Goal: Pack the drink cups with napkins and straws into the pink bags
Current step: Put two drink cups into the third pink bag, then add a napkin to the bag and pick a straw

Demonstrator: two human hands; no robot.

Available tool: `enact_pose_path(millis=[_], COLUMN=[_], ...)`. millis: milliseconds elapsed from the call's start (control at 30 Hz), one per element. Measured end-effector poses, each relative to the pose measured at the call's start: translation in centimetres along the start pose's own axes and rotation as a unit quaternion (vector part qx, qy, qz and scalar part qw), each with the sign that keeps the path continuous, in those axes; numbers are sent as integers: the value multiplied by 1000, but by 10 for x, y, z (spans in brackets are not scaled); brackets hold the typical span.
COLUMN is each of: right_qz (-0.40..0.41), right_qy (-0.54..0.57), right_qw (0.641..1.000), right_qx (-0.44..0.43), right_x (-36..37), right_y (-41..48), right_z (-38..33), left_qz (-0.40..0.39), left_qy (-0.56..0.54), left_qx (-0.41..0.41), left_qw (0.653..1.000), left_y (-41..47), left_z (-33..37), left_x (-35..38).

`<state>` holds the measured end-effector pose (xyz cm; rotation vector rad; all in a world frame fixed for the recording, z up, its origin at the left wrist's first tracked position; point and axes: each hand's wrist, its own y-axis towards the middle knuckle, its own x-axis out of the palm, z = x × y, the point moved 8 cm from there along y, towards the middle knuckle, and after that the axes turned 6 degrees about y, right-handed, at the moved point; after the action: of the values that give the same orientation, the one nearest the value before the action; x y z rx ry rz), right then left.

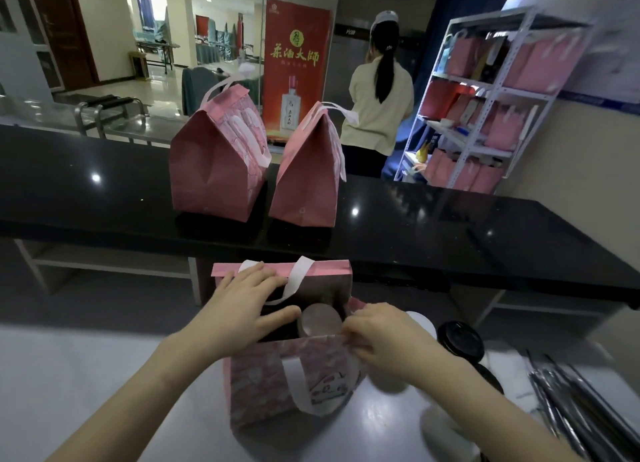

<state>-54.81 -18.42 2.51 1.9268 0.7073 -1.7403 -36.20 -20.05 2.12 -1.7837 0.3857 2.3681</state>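
Bag (277,382) stands open on the near table (104,375) with a cup (320,319) inside. Left hand (242,306) lies spread over its far-left rim. Right hand (377,337) pinches its near-right rim.

Left hand (247,300) spreads the open pink bag (277,375); right hand (379,337) pinches its rim.

Near table (86,375): open bag (277,385) on it, cup (320,319) inside. left hand (242,309) rests on the bag's far-left rim, right hand (377,337) pinches its near-right rim. lidded cup (459,340) just right of the bag, straws (571,402) further right. Behind, on counter (450,226): left closed bag (214,164) beside right closed bag (308,171). Beyond the counter: person (377,91), shelf (485,115) to their right.
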Motion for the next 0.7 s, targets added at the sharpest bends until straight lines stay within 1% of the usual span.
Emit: enact_pose_path(millis=[67, 133, 200, 300, 367, 467, 533, 633, 700], right_qz=[82, 160, 196, 222, 251, 291, 302, 299, 285], right_qy=[-37, -29, -11, 27, 53, 80, 87, 80, 99], right_qw=[996, 986, 980, 974, 966, 952, 948, 945, 940], right_qx=[15, 26, 36, 34, 26, 39, 59, 104, 159], right_x=[-7, -13, -14, -17, -22, -30, -31, -26, -17], right_y=[-2, -6, -10, -20, -33, -63, -88, -134, -168], right_z=[3, 5, 6, 6, 9, 30, 53, 100, 142], left_qz=[-4, -8, -11, 7, 35, 138, 186, 203, 189], left_qy=[10, 19, 39, 62, 47, -5, -26, -47, -64], left_qx=[-4, -8, -7, 0, 9, 24, 48, 94, 106], left_qw=[1000, 1000, 999, 998, 998, 990, 981, 974, 974], left_y=[-1, -1, -2, -2, -1, -2, 0, 11, 24], left_z=[1, 4, 8, 20, 35, 69, 102, 163, 204], left_x=[3, 7, 12, 9, 1, -17, -23, -15, 1])
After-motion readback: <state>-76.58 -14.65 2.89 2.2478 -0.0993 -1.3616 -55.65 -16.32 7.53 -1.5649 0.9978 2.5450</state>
